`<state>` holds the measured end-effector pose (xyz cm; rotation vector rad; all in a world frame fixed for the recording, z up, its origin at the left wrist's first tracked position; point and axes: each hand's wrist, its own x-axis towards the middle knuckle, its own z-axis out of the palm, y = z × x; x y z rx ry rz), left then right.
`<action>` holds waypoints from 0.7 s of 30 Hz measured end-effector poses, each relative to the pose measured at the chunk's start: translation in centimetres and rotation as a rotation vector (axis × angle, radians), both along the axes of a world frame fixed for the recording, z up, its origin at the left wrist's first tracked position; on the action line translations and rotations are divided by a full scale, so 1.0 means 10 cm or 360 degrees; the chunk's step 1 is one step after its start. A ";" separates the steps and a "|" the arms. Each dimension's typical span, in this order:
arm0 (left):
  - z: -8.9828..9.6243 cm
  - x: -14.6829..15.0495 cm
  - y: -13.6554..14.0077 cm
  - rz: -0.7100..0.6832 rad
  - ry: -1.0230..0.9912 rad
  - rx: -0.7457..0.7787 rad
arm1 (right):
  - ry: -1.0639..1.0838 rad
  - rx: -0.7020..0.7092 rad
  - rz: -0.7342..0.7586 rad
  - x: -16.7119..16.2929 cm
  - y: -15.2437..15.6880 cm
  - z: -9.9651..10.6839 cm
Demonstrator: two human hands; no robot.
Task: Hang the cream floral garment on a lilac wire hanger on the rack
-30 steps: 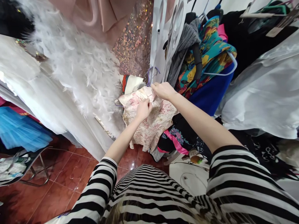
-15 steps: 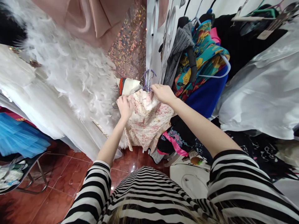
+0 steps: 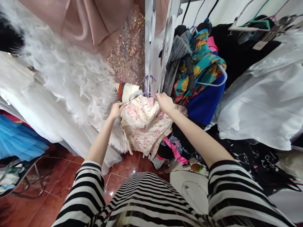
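A pale floral blouse [image 3: 145, 126] with pink flowers hangs in front of me on a purple hanger [image 3: 147, 90]. My left hand [image 3: 117, 108] pinches the blouse at its left shoulder. On the other side of the collar, my right hand [image 3: 164, 102] is closed on the cloth near the right shoulder, just beside the hanger. The hanger's hook shows above the collar; its arms are mostly covered by the blouse. Just behind the left shoulder is a cream garment [image 3: 130, 91] with a red and green band.
White feathered clothing [image 3: 82, 69] hangs at the left, and a sequined fabric [image 3: 129, 47] behind. A white metal upright [image 3: 167, 41] stands at the centre. On the right hang a teal floral garment [image 3: 201, 63] and a white garment [image 3: 260, 104]. A white stool-like surface [image 3: 189, 186] is below.
My left hand has moved left to the blouse's shoulder edge, and the blouse is spread wider and flatter. My right hand stays near the collar, slightly lower in view.
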<state>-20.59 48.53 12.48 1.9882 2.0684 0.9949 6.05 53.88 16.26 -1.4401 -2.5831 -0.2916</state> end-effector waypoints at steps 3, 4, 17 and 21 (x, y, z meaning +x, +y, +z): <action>0.04 -0.06 -0.03 -0.0095 -0.0095 -0.0036 | -0.0060 -0.0086 -0.0055 0.02 -0.04 0.05; 0.05 -0.08 -0.04 -0.0079 -0.0115 -0.0027 | -0.0071 -0.0109 -0.0068 0.03 -0.04 0.05; -0.02 -0.43 -0.12 -0.0037 -0.0274 -0.0141 | -0.0153 -0.0286 -0.0127 0.27 -0.05 0.03; 0.05 -0.54 -0.17 -0.0194 -0.0276 -0.0270 | -0.0185 -0.0309 -0.0157 0.25 -0.05 0.05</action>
